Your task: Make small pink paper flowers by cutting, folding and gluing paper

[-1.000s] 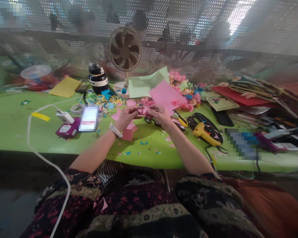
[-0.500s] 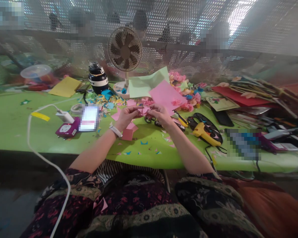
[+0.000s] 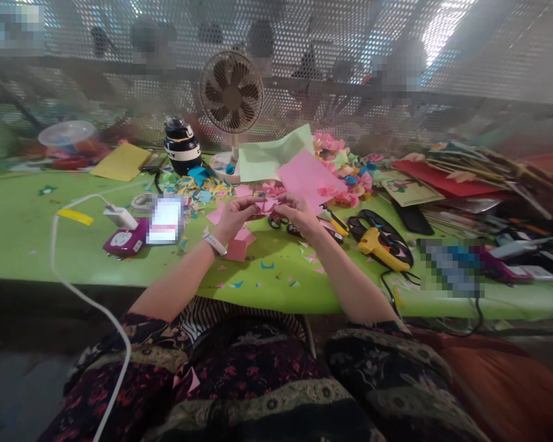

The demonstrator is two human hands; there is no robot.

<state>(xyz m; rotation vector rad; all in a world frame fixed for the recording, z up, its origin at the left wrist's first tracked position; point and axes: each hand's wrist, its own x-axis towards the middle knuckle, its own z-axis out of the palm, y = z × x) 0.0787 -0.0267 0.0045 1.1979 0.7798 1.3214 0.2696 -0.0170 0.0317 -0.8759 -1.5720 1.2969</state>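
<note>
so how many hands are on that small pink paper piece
2: the left hand, with a watch at its wrist, at the left side of the pink paper piece, and the right hand at its right side.

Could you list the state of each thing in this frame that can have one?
Left grip: pinching small pink paper
Right grip: pinching it too
Small pink paper: seemingly folded
Fan: upright; running unclear
Black bottle: upright
Pixelated phone: seemingly lit
White adapter: cable attached
Yellow glue gun: lying down
Large pink sheet: unfolded
Green sheet: bent
</note>
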